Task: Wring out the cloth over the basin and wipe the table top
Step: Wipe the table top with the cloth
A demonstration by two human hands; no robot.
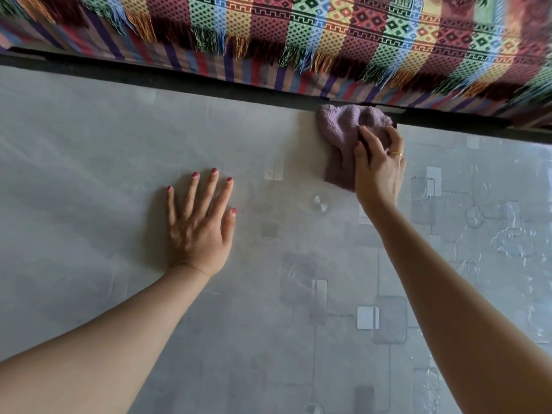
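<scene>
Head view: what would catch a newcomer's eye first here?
The bright striped, fringed blanket along the far edge draws the eye first. Below it, the right hand grips a bunched purple cloth at the far edge of the grey table top. The left hand rests flat on the table, fingers spread.

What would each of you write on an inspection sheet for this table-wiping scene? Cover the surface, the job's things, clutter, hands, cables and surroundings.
Surface: grey patterned table top, shiny wet-looking streaks on its right side.
Job's things: purple cloth bunched at the far edge; basin not in view.
Clutter: nothing seen.
Hands: left hand flat on the table, fingers spread; right hand grips the cloth, ring on one finger.
Cables: nothing seen.
Surroundings: colourful fringed blanket beyond the far edge.
</scene>
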